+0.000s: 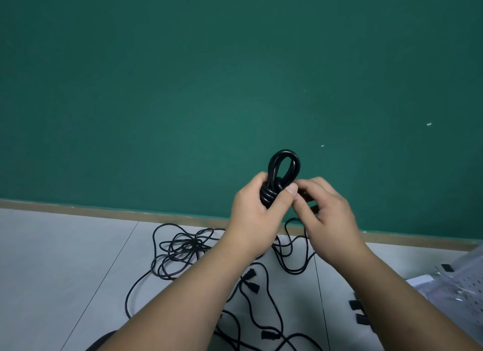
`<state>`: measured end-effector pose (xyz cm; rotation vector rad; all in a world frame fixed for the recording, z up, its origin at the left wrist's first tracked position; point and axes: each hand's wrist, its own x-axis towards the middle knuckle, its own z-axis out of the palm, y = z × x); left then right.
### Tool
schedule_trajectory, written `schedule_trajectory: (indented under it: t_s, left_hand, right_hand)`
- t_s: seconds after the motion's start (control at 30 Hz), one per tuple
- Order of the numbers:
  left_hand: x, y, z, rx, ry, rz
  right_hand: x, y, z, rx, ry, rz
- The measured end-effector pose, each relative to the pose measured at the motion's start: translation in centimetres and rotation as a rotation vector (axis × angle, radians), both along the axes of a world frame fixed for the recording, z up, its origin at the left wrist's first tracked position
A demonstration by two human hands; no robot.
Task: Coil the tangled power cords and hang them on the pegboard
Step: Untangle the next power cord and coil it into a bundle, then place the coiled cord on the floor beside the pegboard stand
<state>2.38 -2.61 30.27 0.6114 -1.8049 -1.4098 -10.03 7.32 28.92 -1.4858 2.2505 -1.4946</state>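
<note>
My left hand [257,212] grips a coiled black power cord [283,167] around its wrapped middle, and a loop of the coil sticks up above my fingers. My right hand [326,214] is close against the coil's right side, fingers curled, pinching the cord's end; what it pinches is mostly hidden. Below my hands, several tangled black cords [187,248] with plugs [249,278] lie spread over the grey floor. A white pegboard [470,282] lies at the right edge, partly out of view.
A green wall [235,76] with a brown baseboard [104,211] stands right ahead. Small black straps or hooks [356,305] lie on the floor next to the pegboard. Grey floor tiles [52,259] extend to the left.
</note>
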Motion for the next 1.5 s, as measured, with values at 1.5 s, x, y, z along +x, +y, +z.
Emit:
schedule_trajectory:
  t_s: [1.5]
  left_hand:
    - [-3.7,2.8,-3.9,0.049,-0.286,-0.423]
  right_hand:
    - [-3.3,4.8,0.7,0.108,0.117,0.109]
